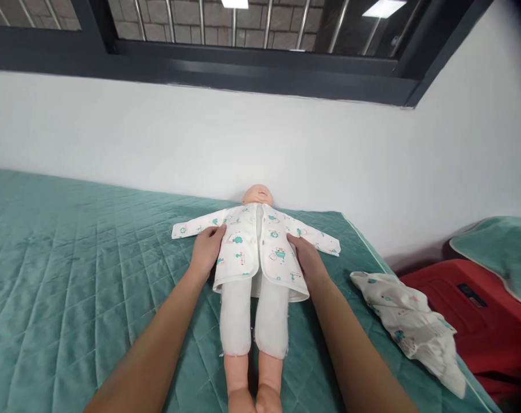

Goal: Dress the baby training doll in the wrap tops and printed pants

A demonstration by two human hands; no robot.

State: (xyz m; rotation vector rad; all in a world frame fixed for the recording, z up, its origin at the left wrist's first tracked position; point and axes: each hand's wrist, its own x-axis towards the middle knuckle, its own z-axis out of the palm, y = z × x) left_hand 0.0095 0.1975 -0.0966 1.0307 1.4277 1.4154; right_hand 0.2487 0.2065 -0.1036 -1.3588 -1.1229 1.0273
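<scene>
A baby doll (237,370) lies on its back, head toward the wall and feet toward me. It wears a white printed baby jacket (238,246) whose front edges hang apart below the neck, with both sleeves spread outward. Padded white cloth covers its upper legs. My left hand (207,250) grips the jacket's left side under the sleeve, thumb on top and fingers mostly hidden. At the jacket's right side, my right hand (307,258) holds it in the same way, its fingers tucked out of sight.
A green quilted cover (92,287) spreads under the doll. To the right lies a crumpled white printed garment (409,321) near the cover's edge. Beyond that edge stands a red plastic object (479,321) with green cloth (501,252) over it. A white wall (178,132) rises behind, below a dark-framed window (260,69).
</scene>
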